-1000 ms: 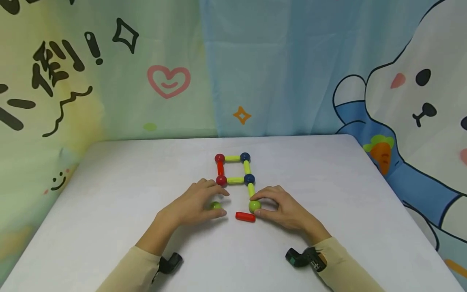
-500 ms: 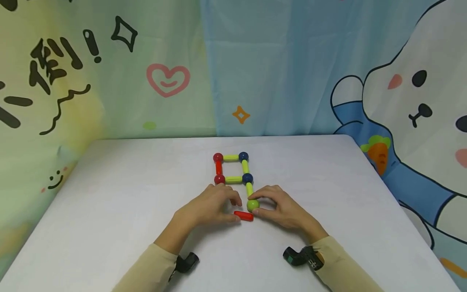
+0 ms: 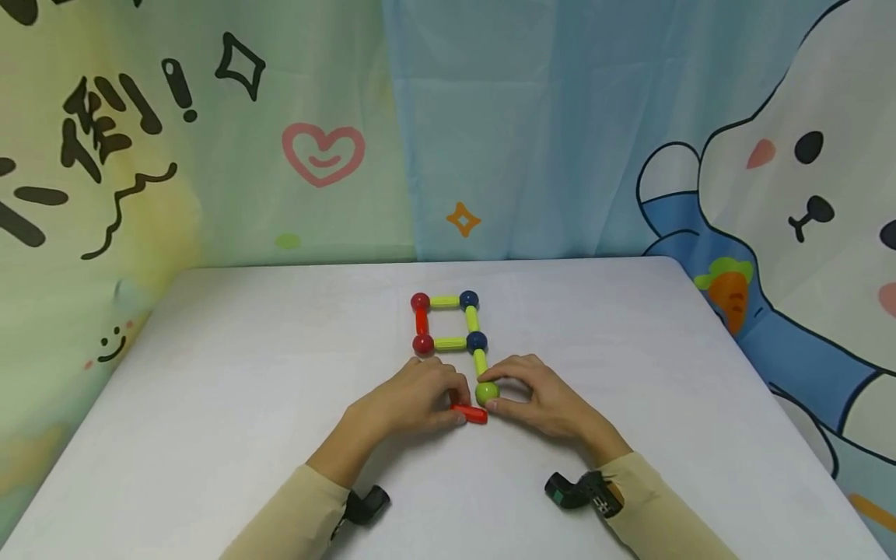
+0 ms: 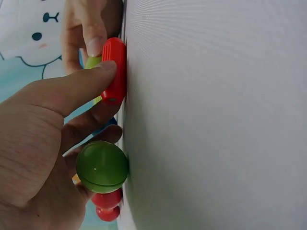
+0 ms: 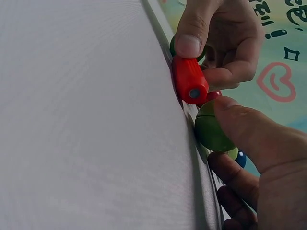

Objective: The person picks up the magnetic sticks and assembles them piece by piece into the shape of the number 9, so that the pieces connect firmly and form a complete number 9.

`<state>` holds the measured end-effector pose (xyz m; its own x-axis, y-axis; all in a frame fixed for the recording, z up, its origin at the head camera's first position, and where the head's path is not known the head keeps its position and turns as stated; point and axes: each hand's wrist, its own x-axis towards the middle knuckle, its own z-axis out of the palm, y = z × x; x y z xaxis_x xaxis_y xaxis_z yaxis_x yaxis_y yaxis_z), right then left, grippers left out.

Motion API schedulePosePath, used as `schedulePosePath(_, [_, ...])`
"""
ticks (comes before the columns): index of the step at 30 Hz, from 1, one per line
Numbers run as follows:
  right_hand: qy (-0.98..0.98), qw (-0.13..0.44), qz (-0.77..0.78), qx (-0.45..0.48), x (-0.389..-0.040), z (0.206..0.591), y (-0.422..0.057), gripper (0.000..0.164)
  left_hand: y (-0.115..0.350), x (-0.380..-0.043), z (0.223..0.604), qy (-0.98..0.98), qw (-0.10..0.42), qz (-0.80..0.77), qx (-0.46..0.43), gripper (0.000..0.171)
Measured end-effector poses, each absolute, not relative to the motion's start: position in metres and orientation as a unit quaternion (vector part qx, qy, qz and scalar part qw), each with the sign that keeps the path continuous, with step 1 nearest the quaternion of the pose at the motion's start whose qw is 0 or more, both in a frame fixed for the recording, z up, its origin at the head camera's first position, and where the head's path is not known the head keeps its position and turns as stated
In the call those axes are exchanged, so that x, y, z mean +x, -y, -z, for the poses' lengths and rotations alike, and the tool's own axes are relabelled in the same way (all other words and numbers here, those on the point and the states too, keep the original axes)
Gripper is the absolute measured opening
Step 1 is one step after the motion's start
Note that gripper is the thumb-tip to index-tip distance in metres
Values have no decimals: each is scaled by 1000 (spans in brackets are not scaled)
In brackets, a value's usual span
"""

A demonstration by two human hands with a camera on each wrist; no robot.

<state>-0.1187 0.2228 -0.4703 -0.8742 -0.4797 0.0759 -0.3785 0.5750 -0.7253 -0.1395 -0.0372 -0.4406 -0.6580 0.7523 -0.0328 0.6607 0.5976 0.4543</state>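
Note:
My left hand [image 3: 413, 400] pinches the left end of a short red magnetic rod [image 3: 476, 414] between thumb and forefinger. The rod lies low at the white table, its grey metal end facing my right hand in the right wrist view. With thumb and forefinger, my right hand [image 3: 549, 400] grips a light green ball [image 3: 487, 393] at the near end of a yellow-green rod [image 3: 480, 362]. That rod runs to a square of rods with red balls [image 3: 423, 344] and blue balls [image 3: 477, 341]. Another green ball [image 4: 102, 166] sits beneath my left palm, hidden in the head view.
The white table [image 3: 245, 350] reaches back to a printed curtain [image 3: 532, 140]. Each wrist wears a black camera, with the left camera [image 3: 367, 504] and right camera [image 3: 584, 492] just above the tabletop.
My left hand has moved right, from beside the loose green ball to the red rod, and its fingers have closed on the rod's end. My right hand keeps its hold on the other green ball.

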Motion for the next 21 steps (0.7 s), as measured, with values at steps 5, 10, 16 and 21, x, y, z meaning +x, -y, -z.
schedulePosePath(5, [-888, 64, 390, -237, -119, 470, -222, 32, 40, -139, 440, -890, 111, -202, 394, 12])
schedulePosePath(10, [-891, 60, 385, -235, -118, 470, -222, 32, 44, -139, 437, -896, 96, -194, 387, 18])
schedulePosePath(16, [-888, 59, 388, -239, -118, 470, -221, 31, 49, -141, 437, -904, 82, -196, 371, 20])
schedulePosePath(21, [-887, 54, 389, -245, -119, 472, -221, 31, 51, -143, 440, -902, 80, -218, 363, 21])
